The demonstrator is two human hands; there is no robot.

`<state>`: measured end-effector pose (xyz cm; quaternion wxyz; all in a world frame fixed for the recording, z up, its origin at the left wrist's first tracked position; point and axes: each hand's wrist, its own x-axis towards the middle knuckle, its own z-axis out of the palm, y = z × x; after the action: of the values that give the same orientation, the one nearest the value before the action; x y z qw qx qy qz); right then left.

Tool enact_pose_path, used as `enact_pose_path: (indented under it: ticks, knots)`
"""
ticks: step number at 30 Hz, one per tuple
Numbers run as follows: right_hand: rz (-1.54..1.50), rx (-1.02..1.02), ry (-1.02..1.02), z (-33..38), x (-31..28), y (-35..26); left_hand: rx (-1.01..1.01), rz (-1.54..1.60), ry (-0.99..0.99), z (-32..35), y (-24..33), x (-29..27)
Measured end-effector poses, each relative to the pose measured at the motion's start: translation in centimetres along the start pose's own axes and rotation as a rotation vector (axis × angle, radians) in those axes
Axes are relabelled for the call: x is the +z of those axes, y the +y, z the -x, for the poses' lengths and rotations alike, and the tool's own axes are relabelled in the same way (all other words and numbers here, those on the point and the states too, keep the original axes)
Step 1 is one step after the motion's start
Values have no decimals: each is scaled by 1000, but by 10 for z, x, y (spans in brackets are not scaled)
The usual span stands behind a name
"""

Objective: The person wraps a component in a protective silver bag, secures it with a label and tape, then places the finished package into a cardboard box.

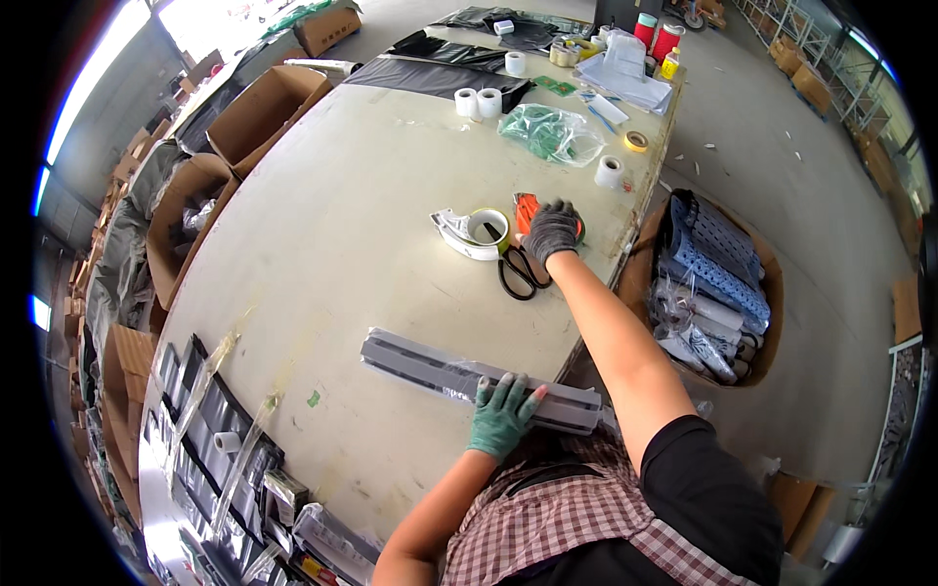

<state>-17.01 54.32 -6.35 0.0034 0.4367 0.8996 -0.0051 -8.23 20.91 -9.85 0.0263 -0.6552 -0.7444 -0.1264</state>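
Observation:
My left hand [500, 418], in a green glove with bare fingertips, lies across a long grey plastic-wrapped bundle [425, 362] at the near table edge. Its fingers are stretched out and spread over the wrap. Farther off, my right hand [553, 230], in a dark grey glove, is closed over an orange tape dispenser [526, 209]. Part of that dispenser is hidden under the palm. Just left of it sits a white tape dispenser [472, 237] with a large tape roll, and black-handled scissors [518, 274] lie partly against it.
Clear plastic bags with green contents [553, 133], white rolls [610, 172] and a yellow tape roll [636, 142] lie farther along the table [322, 225]. A carton [772, 337] of blue rolled mats stands right of the table. Black strips [200, 430] cover the near left; open cartons [264, 117] line the left side.

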Motion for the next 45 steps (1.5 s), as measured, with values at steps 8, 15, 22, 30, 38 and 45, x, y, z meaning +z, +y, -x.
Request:
enact_pose_path:
  ticks: [8, 15, 22, 30, 38, 45]
  knots:
    - [188, -498, -147, -8, 11, -69, 19, -52, 196, -71, -7, 39]
    - [-923, -615, 20, 131, -23, 53, 61, 743, 135, -88, -46, 8]
    - [-1022, -611, 52, 293, -60, 128, -261, 1705, -595, -153, -32, -119]
    - [-1024, -261, -139, 367, -69, 141, -371, 1426, -717, -177, 24, -99]
    - [-1586, 370, -620, 418, 4, 129, 5, 159, -227, -226, 38, 20]
    - [-2127, 397, -524, 417, 41, 126, 332, -29, -662, -188, 23, -24]
